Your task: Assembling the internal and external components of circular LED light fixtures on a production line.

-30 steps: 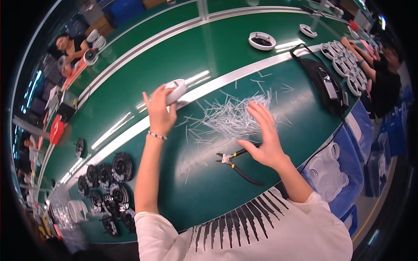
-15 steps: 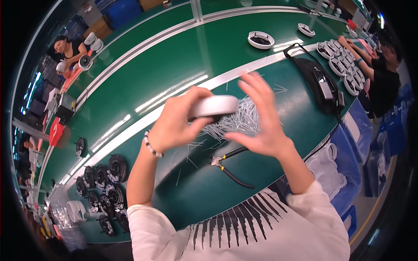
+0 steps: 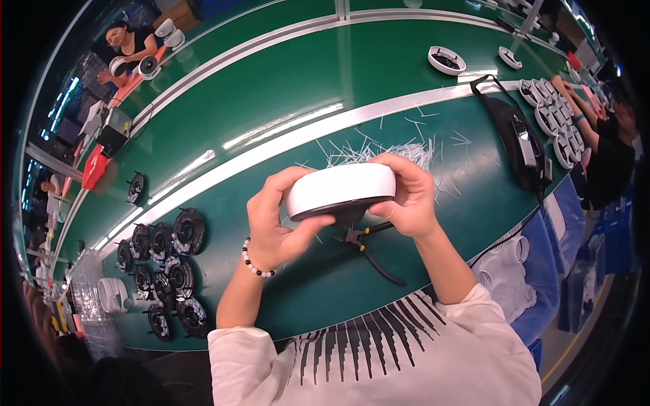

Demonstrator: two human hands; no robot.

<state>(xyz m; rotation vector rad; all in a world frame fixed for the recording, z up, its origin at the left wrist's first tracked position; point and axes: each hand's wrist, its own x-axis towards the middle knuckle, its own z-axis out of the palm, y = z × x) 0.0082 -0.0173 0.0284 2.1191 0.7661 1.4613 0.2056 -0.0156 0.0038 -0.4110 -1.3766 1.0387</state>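
Between my two hands is a round white plastic housing with a black underside, held tilted above the bench. My left hand, with a beaded bracelet at its wrist, grips the left side, thumb below and fingers behind. The right side is clasped by my right hand in the same way. Below the housing lies a pair of cutting pliers with black and yellow handles, its jaws partly shaded. Beyond my hands a pile of thin white cable ties is strewn over the bench.
Several black round assemblies stand at the left of the green bench. A black bag lies at the right, before a group of white housings near a co-worker. White parts fill a blue-lined bin. Another person sits far left.
My right hand, open and apart from the housing before, has come onto its right side. The housing has moved nearer and turned, showing more of its white wall.
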